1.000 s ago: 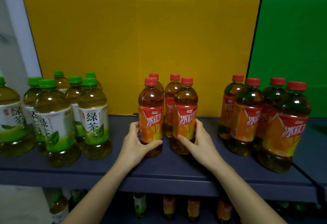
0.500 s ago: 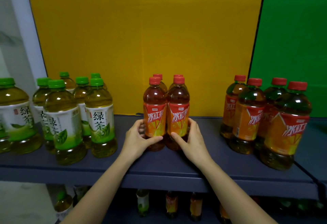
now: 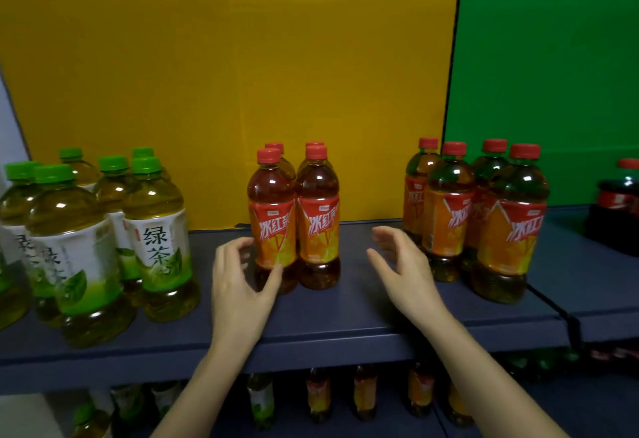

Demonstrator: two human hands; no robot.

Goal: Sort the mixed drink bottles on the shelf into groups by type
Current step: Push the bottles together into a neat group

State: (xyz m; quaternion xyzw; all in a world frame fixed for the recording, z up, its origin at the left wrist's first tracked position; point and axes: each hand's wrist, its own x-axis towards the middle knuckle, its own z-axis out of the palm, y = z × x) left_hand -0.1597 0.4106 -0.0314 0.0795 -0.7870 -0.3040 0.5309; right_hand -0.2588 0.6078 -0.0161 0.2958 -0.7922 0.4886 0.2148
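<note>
Four red-capped iced-tea bottles (image 3: 294,226) stand in a tight square at the middle of the dark shelf (image 3: 345,320), between the green-tea bottles (image 3: 103,230) on the left and a second iced-tea group (image 3: 484,219) on the right. They seem packed close so that they read as one block of a single type. The left hand (image 3: 238,285) cups loosely beside the front-left bottle (image 3: 273,230), its thumb against the lower body, probably steadying it. The right hand (image 3: 404,264) hangs spread and empty in the gap between the two iced-tea groups, touching nothing. Half a second ago both hands pressed the front pair from either side. A second ago those two bottles stood slightly apart. Since then the pair has closed up, the right hand has let go and drifted rightward, and the left has slackened.
</note>
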